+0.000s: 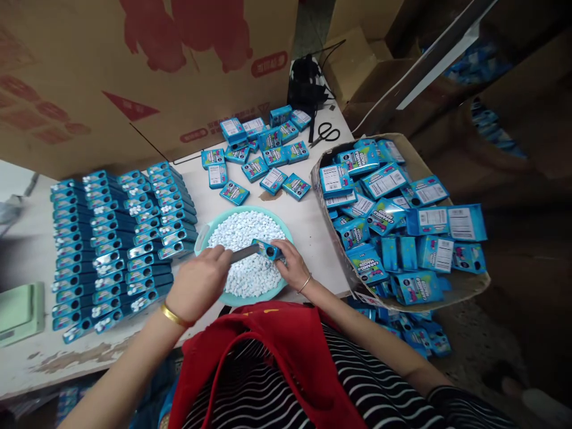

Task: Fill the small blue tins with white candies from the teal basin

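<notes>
Over the near edge of the teal bowl [203, 233] of white tablets [243, 235], the right hand [292, 265] grips a small blue box [267, 249], while the left hand [201, 283] is closed around its grey inner tray [243, 254]. The person should keep the tray level above the bowl and slide it squarely, so tablets neither spill nor jam. Filled boxes [120, 238] lie in rows at left.

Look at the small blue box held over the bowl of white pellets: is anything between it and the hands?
Nothing visible: the right hand grips the blue box directly, and the left hand holds its grey insert.
</notes>
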A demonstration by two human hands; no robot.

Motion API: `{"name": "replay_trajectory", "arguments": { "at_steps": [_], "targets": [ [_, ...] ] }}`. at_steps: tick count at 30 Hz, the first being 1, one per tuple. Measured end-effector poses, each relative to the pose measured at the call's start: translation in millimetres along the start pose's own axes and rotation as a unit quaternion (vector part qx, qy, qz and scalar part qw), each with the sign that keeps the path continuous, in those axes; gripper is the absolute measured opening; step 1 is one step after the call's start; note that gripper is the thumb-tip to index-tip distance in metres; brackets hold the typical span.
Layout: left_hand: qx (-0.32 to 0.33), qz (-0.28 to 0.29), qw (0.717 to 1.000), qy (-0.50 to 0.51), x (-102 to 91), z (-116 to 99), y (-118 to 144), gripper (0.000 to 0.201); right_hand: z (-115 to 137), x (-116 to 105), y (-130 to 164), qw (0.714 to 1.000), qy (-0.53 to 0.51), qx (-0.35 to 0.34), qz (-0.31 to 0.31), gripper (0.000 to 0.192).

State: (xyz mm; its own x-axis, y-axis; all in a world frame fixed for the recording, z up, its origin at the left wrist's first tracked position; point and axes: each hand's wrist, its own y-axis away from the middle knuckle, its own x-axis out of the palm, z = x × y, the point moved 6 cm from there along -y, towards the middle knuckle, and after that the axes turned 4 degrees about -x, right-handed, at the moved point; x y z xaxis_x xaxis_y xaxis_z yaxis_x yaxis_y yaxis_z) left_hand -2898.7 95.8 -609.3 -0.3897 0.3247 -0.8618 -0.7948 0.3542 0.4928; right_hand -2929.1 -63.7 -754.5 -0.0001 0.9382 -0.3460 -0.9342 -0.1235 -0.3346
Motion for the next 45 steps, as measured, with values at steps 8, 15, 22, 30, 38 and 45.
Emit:
{"name": "replay_trajectory", "arguments": {
  "at_steps": [8,15,22,30,38,45],
  "targets": [
    [-0.069,0.097,0.975,0.188,161.9,27,-42,0.019,-14,-33,-7,0.995,-0.026,0.078,-0.059,0.034],
    [-0.034,0.032,0.951,0.306,182.8,-15,-75,0.028,-25,-38,-4,0.987,-0.041,0.127,-0.085,0.035],
    [0.043,-0.021,0.924,0.379,113.7,16,-35,0.028,-21,-37,-3,0.992,-0.022,0.101,-0.078,0.034],
    [0.072,-0.006,0.975,0.209,26.6,5,-11,0.023,4,-6,-4,0.999,0.027,-0.022,0.019,0.046],
    [0.023,0.038,0.999,-0.030,-23.2,-39,-4,0.026,12,7,-2,0.998,0.036,-0.043,0.031,0.045],
    [-0.018,-0.010,0.998,0.055,7.5,13,-5,0.023,0,-3,0,1.000,0.003,-0.001,-0.003,0.047]
  ]
}}
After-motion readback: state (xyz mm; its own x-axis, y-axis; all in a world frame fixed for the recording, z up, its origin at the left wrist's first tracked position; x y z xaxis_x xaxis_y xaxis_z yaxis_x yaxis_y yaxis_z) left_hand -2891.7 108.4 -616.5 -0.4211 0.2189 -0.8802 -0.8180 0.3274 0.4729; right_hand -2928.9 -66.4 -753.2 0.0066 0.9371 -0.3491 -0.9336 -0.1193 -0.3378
